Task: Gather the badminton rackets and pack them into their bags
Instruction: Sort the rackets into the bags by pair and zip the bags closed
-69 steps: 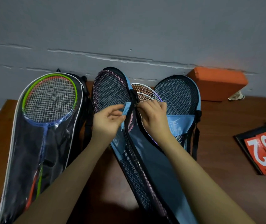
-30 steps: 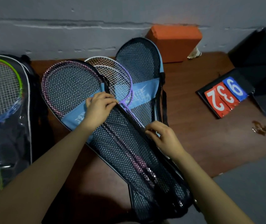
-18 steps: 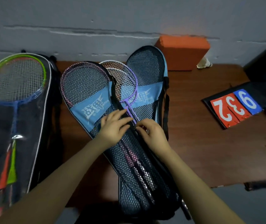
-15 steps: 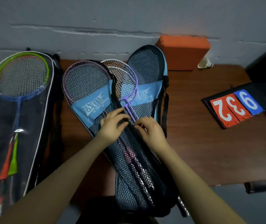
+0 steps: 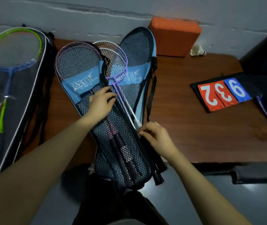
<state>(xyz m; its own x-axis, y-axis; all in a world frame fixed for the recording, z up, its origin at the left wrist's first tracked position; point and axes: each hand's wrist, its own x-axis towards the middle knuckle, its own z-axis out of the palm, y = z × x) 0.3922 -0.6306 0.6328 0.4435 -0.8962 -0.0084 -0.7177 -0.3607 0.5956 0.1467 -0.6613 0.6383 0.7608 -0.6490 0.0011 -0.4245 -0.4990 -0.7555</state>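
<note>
Your left hand (image 5: 100, 102) lies flat, fingers spread, pressing on the near flap of the blue mesh bag (image 5: 97, 111), gripping nothing. Your right hand (image 5: 158, 137) pinches the bag's black zipper edge (image 5: 129, 122) at its right side, fingers closed on it. The bag lies open on the brown table (image 5: 194, 127); the purple and white rackets (image 5: 116, 67) show in the gap between flaps. Far left, the clear bag (image 5: 12, 95) holds a green-and-blue racket (image 5: 14, 51). Score cards (image 5: 222, 95) sit right.
</note>
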